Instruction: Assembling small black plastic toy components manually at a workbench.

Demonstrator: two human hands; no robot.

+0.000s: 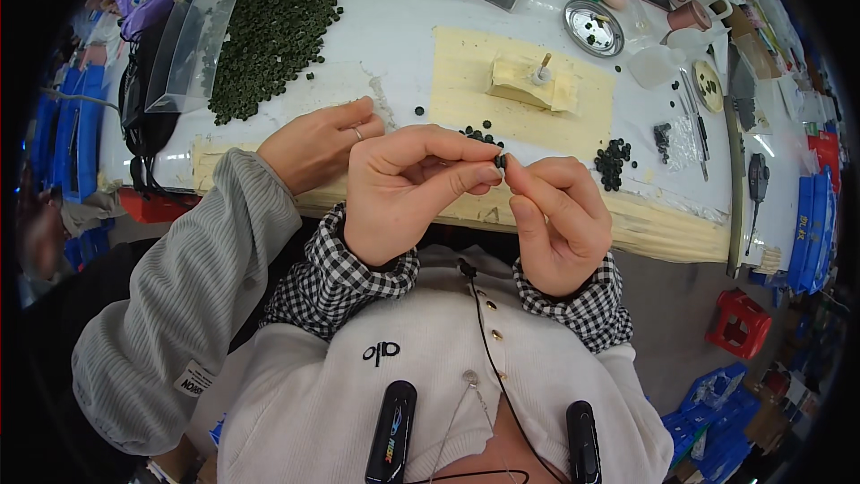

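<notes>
My left hand is closed in a pinch, with a small black round piece at its thumb and fingertips. From the other side my right hand meets it, index fingertip against the piece and the other fingers curled; what else it grips, if anything, is hidden. Both hands are above the table's near edge. Just beyond my left fingertips lies a small group of black pieces, partly covered by the hand. A larger cluster of them lies past my right hand.
A co-worker's hand in a grey sleeve rests at the left. Beyond it spreads a big heap of dark pieces by a clear tray. A yellow block with a peg sits ahead; a round metal dish and tweezers are right.
</notes>
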